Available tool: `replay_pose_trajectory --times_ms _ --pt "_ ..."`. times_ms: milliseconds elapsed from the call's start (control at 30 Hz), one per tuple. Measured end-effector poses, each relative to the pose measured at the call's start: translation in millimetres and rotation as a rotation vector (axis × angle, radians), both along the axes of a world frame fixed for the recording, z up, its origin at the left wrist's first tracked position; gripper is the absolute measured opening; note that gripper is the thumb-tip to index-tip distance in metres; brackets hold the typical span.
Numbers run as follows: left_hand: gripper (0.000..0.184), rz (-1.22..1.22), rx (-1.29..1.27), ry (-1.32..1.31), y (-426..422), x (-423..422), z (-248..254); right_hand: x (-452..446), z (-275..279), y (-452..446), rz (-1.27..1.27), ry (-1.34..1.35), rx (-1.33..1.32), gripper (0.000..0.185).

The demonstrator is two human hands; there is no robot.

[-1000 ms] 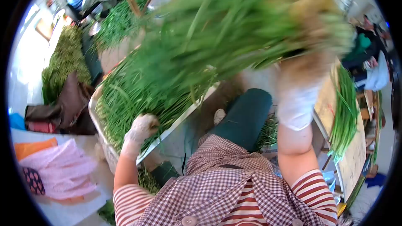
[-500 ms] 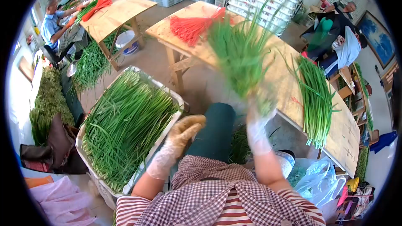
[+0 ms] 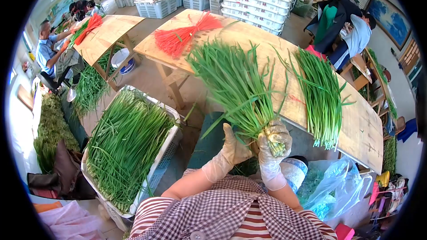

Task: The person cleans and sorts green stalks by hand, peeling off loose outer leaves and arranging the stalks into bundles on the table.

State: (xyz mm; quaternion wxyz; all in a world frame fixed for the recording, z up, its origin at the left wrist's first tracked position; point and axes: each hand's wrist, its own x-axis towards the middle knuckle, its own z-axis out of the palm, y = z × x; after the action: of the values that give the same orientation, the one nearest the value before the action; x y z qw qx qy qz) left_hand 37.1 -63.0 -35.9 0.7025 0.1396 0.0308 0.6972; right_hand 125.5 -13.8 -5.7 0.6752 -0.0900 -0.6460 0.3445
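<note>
My right hand (image 3: pixel 274 138), in a whitish glove, is wrapped round the stem end of a bunch of Chinese chives (image 3: pixel 238 82). The leaves fan out up and to the left, over the table's near edge. Beside those stems is my left hand (image 3: pixel 235 146), also gloved, its thumb raised apart from the fingers; some fingertips are hidden near the bunch. A second bundle of chives (image 3: pixel 318 98) lies on the wooden table (image 3: pixel 364 124) to the right. Red ties (image 3: pixel 182 35) are heaped on the table's far left part.
To my left stands a white crate (image 3: pixel 174 116) full of chives. A clear plastic bag (image 3: pixel 340 186) is at lower right. Stacked white baskets (image 3: pixel 258 0) rise behind the table. A person in blue (image 3: pixel 49 55) sits at another table (image 3: pixel 111 31); others work at right.
The bunch in my right hand has come down and tilted left, its blur gone. My left hand has moved right, from beside the crate to the stems. The view has shifted slightly.
</note>
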Motion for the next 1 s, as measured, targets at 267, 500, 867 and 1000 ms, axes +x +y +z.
replay_pose_trajectory --times_ms 267,500,867,1000 --pt "0.093 0.320 -0.405 0.190 -0.5 -25.5 -17.0 24.8 4.2 13.0 0.042 0.105 -0.138 0.036" --pt "0.017 1.576 -0.668 1.851 38.1 -256.6 29.7 43.1 9.1 23.1 0.087 0.240 -0.345 0.039" --pt "0.019 0.896 -0.056 3.376 107.1 -327.9 46.6 52.4 6.9 40.5 -0.009 0.346 -0.402 0.040" --pt "0.012 1.061 -0.477 3.215 81.1 -369.3 68.7 64.5 12.3 49.6 -0.005 0.400 -0.399 0.035"
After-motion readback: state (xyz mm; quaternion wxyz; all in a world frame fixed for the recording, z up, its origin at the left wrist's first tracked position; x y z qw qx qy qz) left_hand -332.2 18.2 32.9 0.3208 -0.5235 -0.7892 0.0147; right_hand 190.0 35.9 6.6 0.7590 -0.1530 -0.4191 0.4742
